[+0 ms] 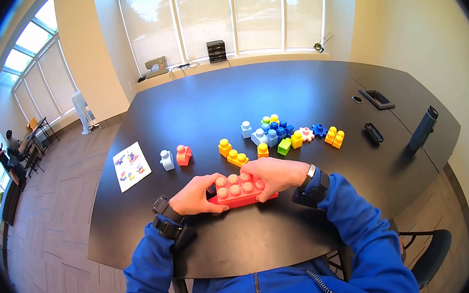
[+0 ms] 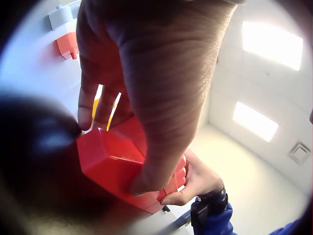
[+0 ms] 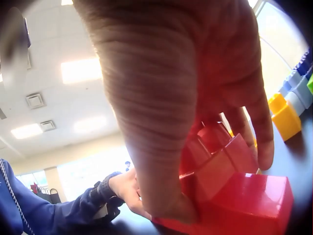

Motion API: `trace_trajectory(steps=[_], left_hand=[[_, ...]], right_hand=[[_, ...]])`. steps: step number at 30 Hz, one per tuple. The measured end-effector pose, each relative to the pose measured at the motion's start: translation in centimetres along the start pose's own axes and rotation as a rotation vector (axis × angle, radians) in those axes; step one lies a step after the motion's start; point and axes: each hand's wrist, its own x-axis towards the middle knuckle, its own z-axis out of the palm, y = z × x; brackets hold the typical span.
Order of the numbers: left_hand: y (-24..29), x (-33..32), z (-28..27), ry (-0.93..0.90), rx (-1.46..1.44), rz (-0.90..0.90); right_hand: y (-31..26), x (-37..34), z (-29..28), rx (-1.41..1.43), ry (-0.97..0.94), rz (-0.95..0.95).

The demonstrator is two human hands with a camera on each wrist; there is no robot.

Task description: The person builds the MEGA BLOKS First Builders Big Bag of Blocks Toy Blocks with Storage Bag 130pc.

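Red toy building blocks (image 1: 240,197) are held near the table's front edge, between both hands. The upper red layer carries several round studs, and a longer red piece (image 3: 261,196) lies beneath it, jutting out past the upper layer at the right end. My left hand (image 1: 196,196) grips the left end, with its thumb along the near side and fingers round the far side. At the other end my right hand (image 1: 276,174) grips the blocks the same way, thumb on the near face. In the wrist views the palms hide part of the red blocks.
Beyond the hands lie yellow blocks (image 1: 238,158), a green block (image 1: 284,147) and a blue cluster (image 1: 272,135). A grey block (image 1: 166,160), a red curved block (image 1: 183,155) and a picture sheet (image 1: 131,166) are at left. A dark bottle (image 1: 423,129) stands right.
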Motion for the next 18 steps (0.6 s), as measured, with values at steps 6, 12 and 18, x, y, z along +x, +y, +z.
trace_trajectory(steps=[6,12,18], left_hand=[[-0.9,0.0,0.6,0.049,0.01,0.014],[-1.7,0.2,1.2,0.097,-0.041,-0.011],[-1.9,0.1,1.3,0.099,0.001,-0.017]], right_hand=[[0.4,0.2,0.2,-0.018,-0.002,0.009],[0.9,0.4,0.4,-0.029,0.019,0.02],[2.5,0.1,0.2,0.014,0.074,-0.084]])
